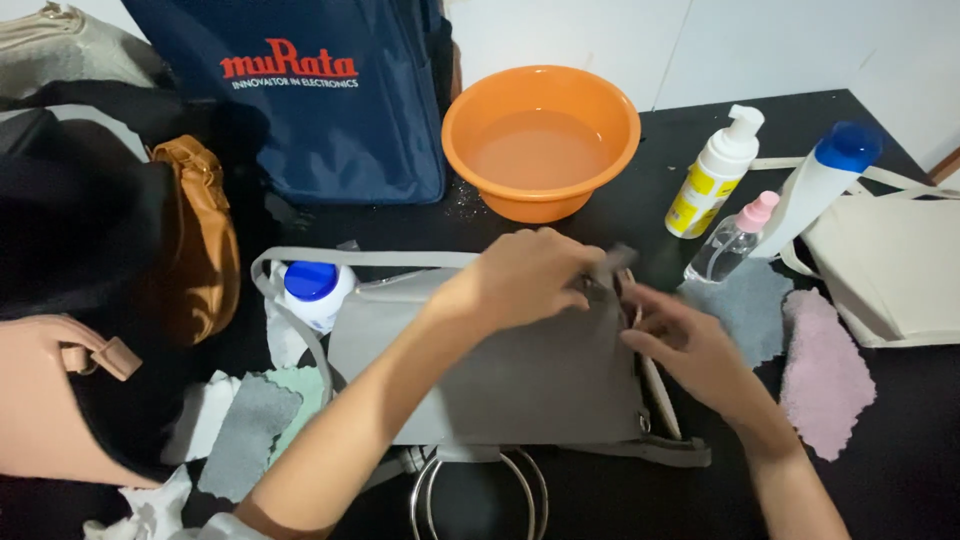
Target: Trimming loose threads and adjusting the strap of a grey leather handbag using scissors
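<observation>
A grey handbag (520, 385) lies flat on the black table, its strap looping to the left. My left hand (525, 275) reaches across the bag and pinches something small and grey at its upper right edge; motion blur hides what exactly. My right hand (685, 340) rests at the bag's right side, fingers curled against the edge near a metal ring. Two metal ring handles (480, 495) stick out under the bag's near edge.
An orange basin (540, 140) of water stands behind the bag. A foam pump bottle (715, 175), a small pink-capped spray bottle (735, 240) and a blue-capped white bottle (820, 185) stand at right. Grey (745, 300) and pink (825, 375) cloths lie right; more cloths, bags and a blue-lidded jar (312, 290) sit left.
</observation>
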